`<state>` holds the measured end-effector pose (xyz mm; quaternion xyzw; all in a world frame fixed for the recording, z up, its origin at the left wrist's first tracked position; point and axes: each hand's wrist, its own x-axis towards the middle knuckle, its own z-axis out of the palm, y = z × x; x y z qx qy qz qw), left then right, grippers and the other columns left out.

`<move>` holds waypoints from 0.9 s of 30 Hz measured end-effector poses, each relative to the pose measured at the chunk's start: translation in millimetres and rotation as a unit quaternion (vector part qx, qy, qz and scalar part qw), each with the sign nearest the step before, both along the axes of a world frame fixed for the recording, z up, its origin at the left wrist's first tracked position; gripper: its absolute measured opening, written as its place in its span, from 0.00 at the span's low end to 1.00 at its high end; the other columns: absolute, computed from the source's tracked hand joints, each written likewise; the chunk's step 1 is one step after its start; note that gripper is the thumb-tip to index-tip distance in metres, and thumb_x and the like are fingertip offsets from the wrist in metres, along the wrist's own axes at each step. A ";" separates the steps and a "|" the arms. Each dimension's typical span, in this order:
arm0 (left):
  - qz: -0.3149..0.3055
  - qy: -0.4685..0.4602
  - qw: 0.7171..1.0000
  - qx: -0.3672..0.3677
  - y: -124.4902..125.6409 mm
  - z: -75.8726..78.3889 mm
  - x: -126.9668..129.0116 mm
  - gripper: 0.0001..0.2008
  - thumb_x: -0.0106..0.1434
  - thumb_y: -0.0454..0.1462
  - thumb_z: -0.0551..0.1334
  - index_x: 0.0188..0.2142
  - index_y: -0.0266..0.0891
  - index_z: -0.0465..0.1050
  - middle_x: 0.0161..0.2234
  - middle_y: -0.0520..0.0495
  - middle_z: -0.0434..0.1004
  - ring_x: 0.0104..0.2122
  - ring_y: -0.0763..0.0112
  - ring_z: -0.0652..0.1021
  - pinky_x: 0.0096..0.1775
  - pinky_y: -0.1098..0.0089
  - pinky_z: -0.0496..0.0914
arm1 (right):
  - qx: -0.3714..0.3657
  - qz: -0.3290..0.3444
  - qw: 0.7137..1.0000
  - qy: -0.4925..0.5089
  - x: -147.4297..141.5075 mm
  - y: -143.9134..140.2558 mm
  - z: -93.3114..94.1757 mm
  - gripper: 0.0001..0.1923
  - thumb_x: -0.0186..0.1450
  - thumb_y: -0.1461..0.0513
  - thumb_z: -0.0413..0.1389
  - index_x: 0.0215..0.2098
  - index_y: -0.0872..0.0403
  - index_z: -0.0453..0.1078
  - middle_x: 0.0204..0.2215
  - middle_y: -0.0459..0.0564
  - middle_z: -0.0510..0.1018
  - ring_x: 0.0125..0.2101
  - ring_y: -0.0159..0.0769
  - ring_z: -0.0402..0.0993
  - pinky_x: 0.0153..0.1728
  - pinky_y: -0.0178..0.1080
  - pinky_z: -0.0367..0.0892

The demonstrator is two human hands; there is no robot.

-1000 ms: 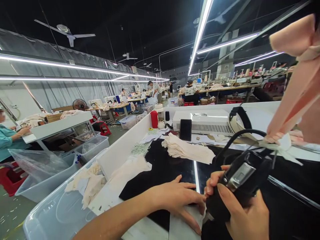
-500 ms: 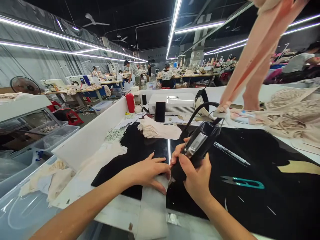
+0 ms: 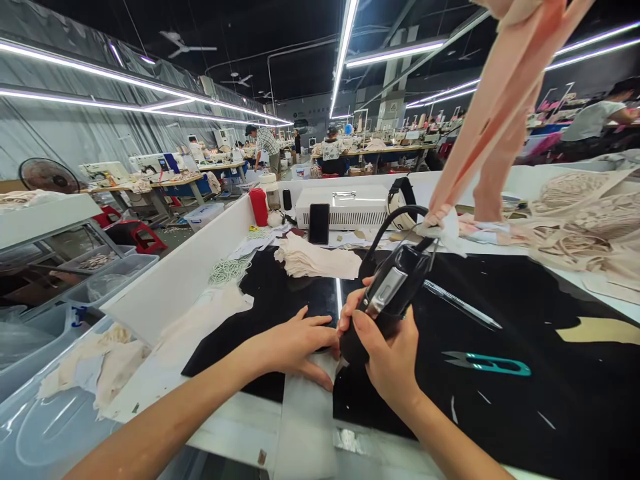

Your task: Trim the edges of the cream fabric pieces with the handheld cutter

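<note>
My right hand (image 3: 393,357) is wrapped around a black corded hand tool (image 3: 393,283) with a metal plate on its side. Its lower end rests near a pale, translucent strip (image 3: 306,420); the exact working tip is hidden. My left hand (image 3: 305,343) lies flat with fingers spread, pressing on that strip just left of the tool. The strip runs over the black sheet (image 3: 300,303) and down past the table's front edge. To the right of the tool are teal-handled thread snips (image 3: 500,365) and a silvery pen-like stick (image 3: 463,303).
A stack of cream fabric pieces (image 3: 317,259) lies behind my left hand, with a phone (image 3: 319,223) and white vented box (image 3: 350,208) farther back. Pink cloth strips (image 3: 505,120) hang at the right beside heaped cream fabric (image 3: 585,207). A low white wall (image 3: 185,247) borders the left.
The tool's upper part and the hanging pink strips have shifted slightly left in view. My left hand stays in the same place.
</note>
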<state>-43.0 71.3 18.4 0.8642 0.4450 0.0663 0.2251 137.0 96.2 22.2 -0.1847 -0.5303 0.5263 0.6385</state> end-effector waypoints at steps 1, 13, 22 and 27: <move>0.000 -0.001 1.000 0.000 -0.1 0.1 0.5 0.22 0.64 0.44 0.76 0.55 0.48 0.75 0.64 0.45 0.74 0.71 0.49 0.65 0.66 0.23 0.43 | 0.001 -0.004 1.000 -0.004 -0.1 0.0 1.0 0.16 0.65 0.61 0.66 0.48 0.45 0.68 0.31 0.40 0.79 0.24 0.32 0.76 0.29 0.38 0.77; 0.016 -0.017 0.996 0.088 -10.7 -0.8 4.2 0.19 0.65 0.45 0.75 0.50 0.43 0.75 0.60 0.44 0.77 0.67 0.51 0.71 0.67 0.31 0.56 | -0.080 -0.043 0.995 -0.030 3.5 4.0 -13.6 0.23 0.61 0.54 0.71 0.51 0.47 0.71 0.31 0.44 0.81 0.25 0.35 0.77 0.31 0.39 0.77; 0.117 0.136 0.943 0.280 -65.9 -42.1 15.2 0.06 0.72 0.38 0.67 0.38 0.40 0.73 0.34 0.51 0.78 0.33 0.67 0.79 0.36 0.69 0.74 | -0.027 -0.047 0.996 -0.076 7.9 5.5 -8.6 0.20 0.64 0.52 0.69 0.49 0.47 0.69 0.30 0.43 0.80 0.24 0.35 0.78 0.28 0.36 0.78; 0.118 0.146 0.917 0.352 -66.3 -70.5 12.7 0.08 0.67 0.38 0.69 0.37 0.41 0.70 0.34 0.52 0.77 0.31 0.67 0.78 0.30 0.68 0.70 | -0.044 -0.049 0.995 -0.072 9.4 4.8 -8.6 0.22 0.63 0.50 0.70 0.49 0.47 0.69 0.30 0.43 0.80 0.23 0.35 0.78 0.28 0.37 0.78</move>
